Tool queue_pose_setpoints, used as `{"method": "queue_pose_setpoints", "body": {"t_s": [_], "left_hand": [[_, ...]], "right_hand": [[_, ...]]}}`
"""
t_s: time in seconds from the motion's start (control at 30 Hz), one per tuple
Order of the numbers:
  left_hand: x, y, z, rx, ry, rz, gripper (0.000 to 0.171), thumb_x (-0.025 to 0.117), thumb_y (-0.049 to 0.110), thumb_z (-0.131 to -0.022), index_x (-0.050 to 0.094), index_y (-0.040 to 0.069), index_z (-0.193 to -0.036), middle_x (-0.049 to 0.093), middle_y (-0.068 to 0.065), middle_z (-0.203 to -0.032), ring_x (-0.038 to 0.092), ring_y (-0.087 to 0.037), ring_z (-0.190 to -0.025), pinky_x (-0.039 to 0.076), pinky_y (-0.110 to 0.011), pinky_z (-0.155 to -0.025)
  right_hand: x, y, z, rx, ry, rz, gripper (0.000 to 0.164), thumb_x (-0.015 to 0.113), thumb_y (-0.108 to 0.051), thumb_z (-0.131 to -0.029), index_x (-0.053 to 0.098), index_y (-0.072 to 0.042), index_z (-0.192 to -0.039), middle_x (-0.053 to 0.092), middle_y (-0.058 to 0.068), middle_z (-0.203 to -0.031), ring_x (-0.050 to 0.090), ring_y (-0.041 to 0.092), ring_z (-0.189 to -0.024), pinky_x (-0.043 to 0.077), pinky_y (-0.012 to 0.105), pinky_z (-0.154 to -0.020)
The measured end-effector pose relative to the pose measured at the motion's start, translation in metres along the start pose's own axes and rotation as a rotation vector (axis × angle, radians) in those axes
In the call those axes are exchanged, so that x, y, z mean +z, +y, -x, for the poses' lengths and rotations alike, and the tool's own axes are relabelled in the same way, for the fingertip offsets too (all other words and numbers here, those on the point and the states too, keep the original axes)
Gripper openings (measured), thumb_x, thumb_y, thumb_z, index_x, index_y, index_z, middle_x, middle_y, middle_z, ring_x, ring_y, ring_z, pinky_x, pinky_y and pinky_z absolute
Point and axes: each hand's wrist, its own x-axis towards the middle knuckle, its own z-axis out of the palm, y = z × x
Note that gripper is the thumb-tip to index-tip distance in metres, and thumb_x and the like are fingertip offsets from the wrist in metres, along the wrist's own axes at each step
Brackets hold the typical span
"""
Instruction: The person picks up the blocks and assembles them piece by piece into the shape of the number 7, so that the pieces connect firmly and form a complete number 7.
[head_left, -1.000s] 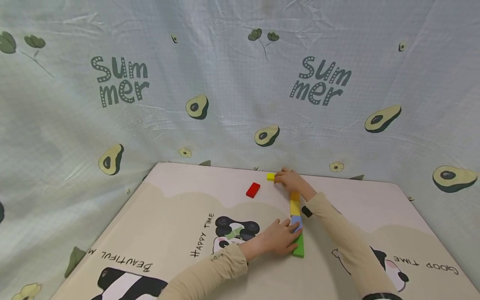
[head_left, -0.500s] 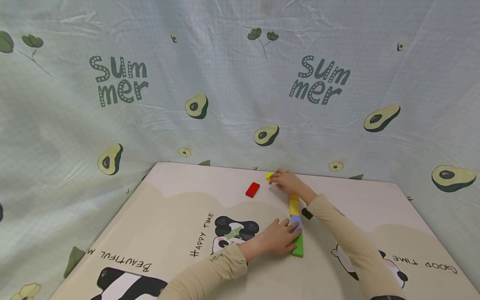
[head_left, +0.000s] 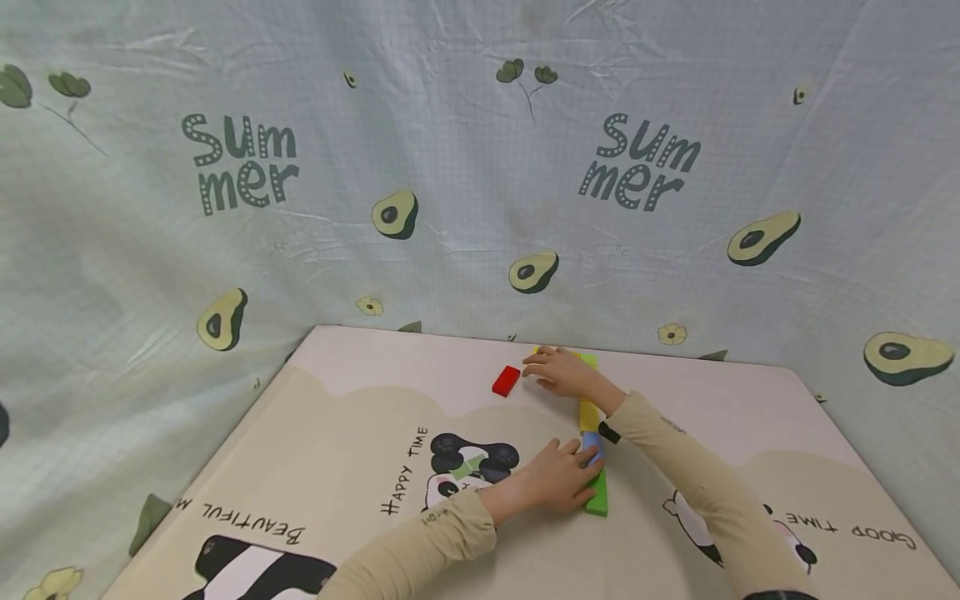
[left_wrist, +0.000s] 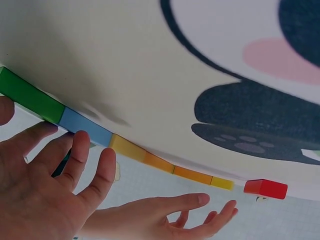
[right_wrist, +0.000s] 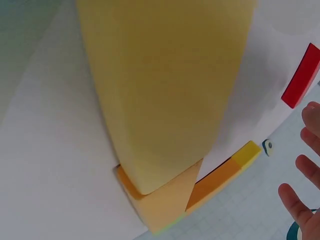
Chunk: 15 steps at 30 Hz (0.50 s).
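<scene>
My left hand (head_left: 558, 477) rests its spread fingers against the row's blue block (left_wrist: 85, 127) and green block (left_wrist: 30, 92). Beyond the blue one, the row runs on through a yellow block (left_wrist: 127, 146) and an orange block (left_wrist: 159, 161). At the far end it bends left, past a light green piece (head_left: 589, 359), to a small yellow block (right_wrist: 246, 154). Above this bend hovers my right hand (head_left: 566, 372), fingers extended and holding nothing, partly hiding the row in the head view. Just left of its fingertips a red block (head_left: 506, 381) lies apart.
The blocks lie on a mat (head_left: 360, 433) printed with pandas and words. Behind its far edge hangs a pale curtain (head_left: 450, 150) with avocado prints, close to the bend in the row. A small dark object (head_left: 609, 432) shows beside the right wrist.
My right hand has shifted left and slightly nearer, off the far yellow block towards the red one, uncovering the light green piece. The left hand stays in place.
</scene>
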Motion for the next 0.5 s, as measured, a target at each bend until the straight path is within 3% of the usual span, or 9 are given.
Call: {"method": "queue_pose_setpoints", "body": {"t_s": [0.23,0.5], "left_hand": [[-0.002,0.000,0.001,0.002,0.005,-0.012,0.046,0.038,0.045,-0.092,0.041,0.025,-0.133,0.041,0.007,-0.138,0.044,-0.011,-0.116,0.042,-0.029,-0.085],[-0.001,0.000,-0.001,0.008,-0.003,0.010,0.045,0.038,0.044,-0.092,0.041,0.025,-0.133,0.041,0.006,-0.138,0.042,-0.013,-0.121,0.042,-0.030,-0.088]], "right_hand": [[-0.003,-0.008,-0.008,-0.093,0.019,0.037,0.031,0.058,-0.016,-0.085,0.056,-0.016,-0.116,0.053,0.005,-0.127,0.046,0.025,-0.111,0.042,0.045,-0.092],[-0.006,-0.019,-0.020,-0.118,0.015,0.025,0.041,0.057,-0.017,-0.086,0.049,-0.015,-0.126,0.051,0.003,-0.129,0.045,0.023,-0.112,0.039,0.042,-0.094]]}}
